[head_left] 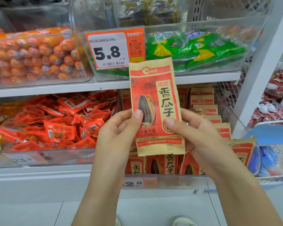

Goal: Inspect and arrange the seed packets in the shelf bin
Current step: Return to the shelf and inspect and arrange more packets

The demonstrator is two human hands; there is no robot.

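Observation:
A red and tan sunflower seed packet (155,95) stands upright in front of the shelf, its printed face toward me. My left hand (118,136) pinches its lower left side, thumb on the seed picture. My right hand (198,132) pinches the lower right side, thumb on the front. Behind and below the hands is a clear shelf bin (170,180) with several more of the same seed packets (203,101), some standing in rows at the back and some (163,164) upright at the front.
Left of the seed bin sits a clear bin of red snack sachets (55,121). The shelf above carries orange sausages (39,57), green packets (194,49) and a 5.8 price tag (111,51). A white upright post (260,75) and wire baskets stand at the right.

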